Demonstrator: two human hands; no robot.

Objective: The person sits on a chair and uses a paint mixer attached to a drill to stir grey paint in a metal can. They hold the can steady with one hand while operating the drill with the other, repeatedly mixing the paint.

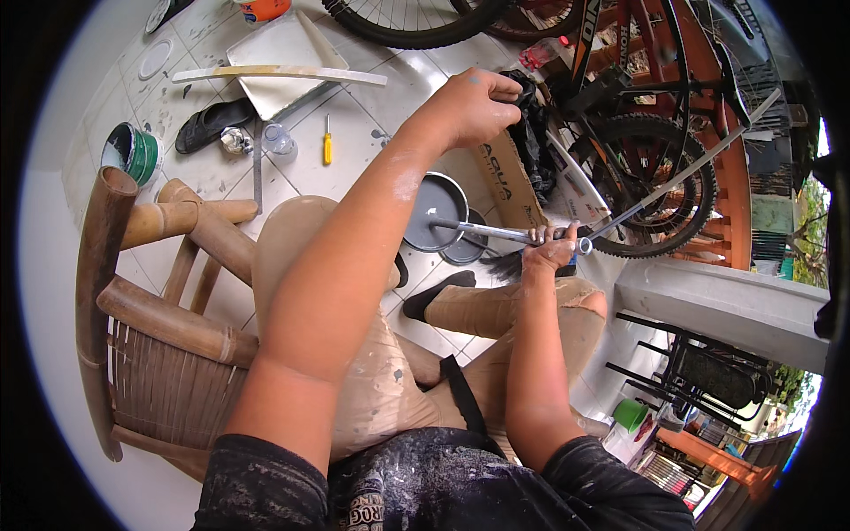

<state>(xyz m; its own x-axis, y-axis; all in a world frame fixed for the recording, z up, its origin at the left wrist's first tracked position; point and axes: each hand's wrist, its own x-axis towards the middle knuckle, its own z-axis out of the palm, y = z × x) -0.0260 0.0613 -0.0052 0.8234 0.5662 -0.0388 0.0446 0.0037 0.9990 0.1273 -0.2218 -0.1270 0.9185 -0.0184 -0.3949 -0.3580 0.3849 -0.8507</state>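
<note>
My right hand is closed around a grey metal tube. The tube's far end reaches over an open round can of grey paint, and its near end shows a round opening beside my fingers. From there a thinner metal rod slants up to the right; whether the two are joined I cannot tell. My left hand is raised at the upper middle with its fingers apart and nothing visible in them. It hovers next to a black plastic bag and above a cardboard box.
Bicycles stand at the right and back. On the tiled floor lie a yellow screwdriver, a clear bottle, a black sandal, a white tray with a strip across it, and a green can. A bamboo chair is at left.
</note>
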